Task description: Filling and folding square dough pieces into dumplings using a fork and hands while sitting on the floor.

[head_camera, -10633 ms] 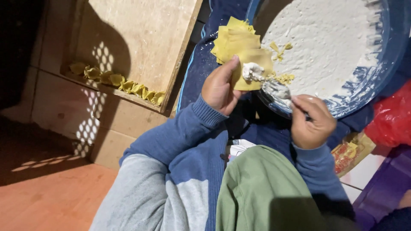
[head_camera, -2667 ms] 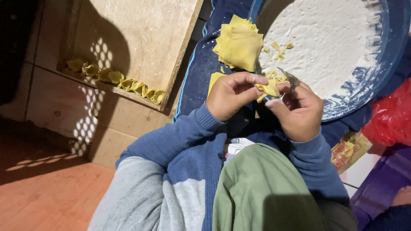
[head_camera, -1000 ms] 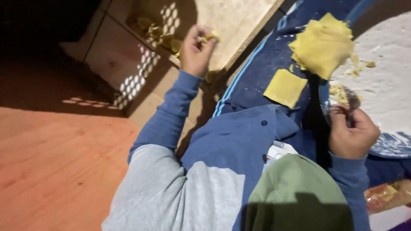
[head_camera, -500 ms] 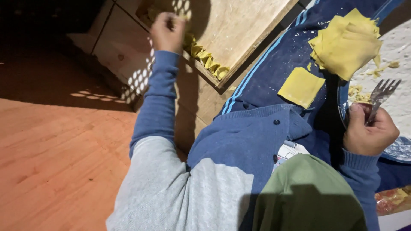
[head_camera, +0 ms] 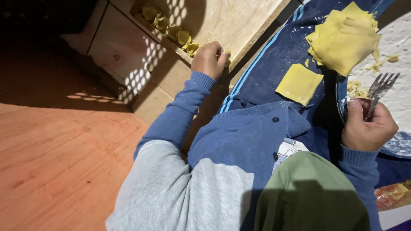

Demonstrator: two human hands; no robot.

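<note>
Fork [head_camera: 382,87] gripped in right hand [head_camera: 368,127], handle hidden; left hand [head_camera: 208,59] curled over half-hidden folded pasta [head_camera: 227,54].

I see a shiny metal fork [head_camera: 382,85] and matt, soft yellow dough squares [head_camera: 343,39] on blue cloth [head_camera: 274,72] dusted with flour. Wooden board [head_camera: 239,21] looks pale, smooth and matt; the floor [head_camera: 55,162] is reddish wood with visible grain.
</note>
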